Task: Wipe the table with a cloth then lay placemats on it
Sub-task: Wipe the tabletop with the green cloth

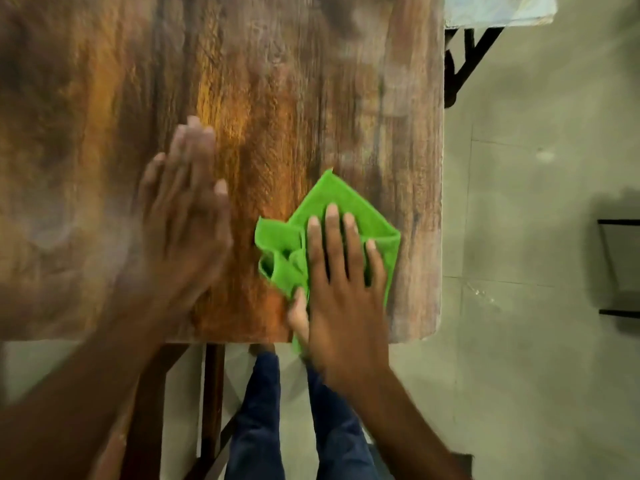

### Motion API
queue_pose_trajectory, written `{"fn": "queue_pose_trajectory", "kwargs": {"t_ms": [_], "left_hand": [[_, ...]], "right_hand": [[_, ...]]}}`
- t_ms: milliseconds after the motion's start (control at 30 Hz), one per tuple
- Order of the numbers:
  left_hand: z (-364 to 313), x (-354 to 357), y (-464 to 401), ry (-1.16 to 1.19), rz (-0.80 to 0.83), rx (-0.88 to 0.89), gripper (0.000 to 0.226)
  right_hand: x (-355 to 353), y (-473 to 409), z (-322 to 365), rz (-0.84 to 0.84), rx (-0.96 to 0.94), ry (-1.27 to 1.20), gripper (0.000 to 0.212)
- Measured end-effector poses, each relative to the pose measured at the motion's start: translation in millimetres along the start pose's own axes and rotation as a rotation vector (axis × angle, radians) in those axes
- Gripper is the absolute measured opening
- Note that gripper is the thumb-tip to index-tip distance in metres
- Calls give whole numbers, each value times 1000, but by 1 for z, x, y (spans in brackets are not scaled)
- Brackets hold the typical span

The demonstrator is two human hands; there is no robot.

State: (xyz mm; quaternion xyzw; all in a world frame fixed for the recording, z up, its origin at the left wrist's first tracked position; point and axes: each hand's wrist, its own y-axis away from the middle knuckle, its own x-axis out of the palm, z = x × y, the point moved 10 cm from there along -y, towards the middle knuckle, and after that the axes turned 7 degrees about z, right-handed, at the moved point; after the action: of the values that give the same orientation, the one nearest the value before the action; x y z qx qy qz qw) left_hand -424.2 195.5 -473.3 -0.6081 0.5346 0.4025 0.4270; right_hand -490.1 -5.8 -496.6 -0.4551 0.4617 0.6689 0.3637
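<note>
**Two hands on the table, one wiping**

Flat and open, the right hand (343, 271) presses a crumpled bright green microfibre cloth (349, 216) onto the worn brown wooden table (277, 81) near its front right corner. The left hand (183, 216), open and empty, lies blurred beside it. Bunched folds may skip patches or slide off the edge.

Cloth (349, 209) bright green, plain. Worktop (277, 98) brown wood grain, orange streaks through centre, greyish faded patches toward 3 o'clock edge. Floor (536, 237) pale grey-green. Trousers (263, 417) at 6 o'clock dark blue. Bracket (464, 60) at 1 o'clock black.
</note>
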Motion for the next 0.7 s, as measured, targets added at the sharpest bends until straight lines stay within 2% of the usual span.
{"fn": "queue_pose_trajectory", "kwargs": {"t_ms": [33,167,267,367,467,567,700], "left_hand": [[-40,-1,-1,32,2,16,57],[-51,37,-17,64,104,-119,59],[-50,45,-10,69,101,-128,59],[-50,43,-12,67,123,-133,61],[-52,46,-11,-19,158,-154,63],[-53,45,-11,-60,179,-158,64],[-56,45,-10,-79,181,-150,64]], "right_hand": [[5,14,0,7,-10,-4,92],[4,6,-11,20,-54,11,92],[-18,-57,-36,-30,-76,15,85],[-56,-146,-74,-124,19,-14,83],[-78,-210,-91,-106,46,-30,81],[-78,-200,-90,-111,14,-1,80],[-51,-102,-90,-63,23,12,82]]}}
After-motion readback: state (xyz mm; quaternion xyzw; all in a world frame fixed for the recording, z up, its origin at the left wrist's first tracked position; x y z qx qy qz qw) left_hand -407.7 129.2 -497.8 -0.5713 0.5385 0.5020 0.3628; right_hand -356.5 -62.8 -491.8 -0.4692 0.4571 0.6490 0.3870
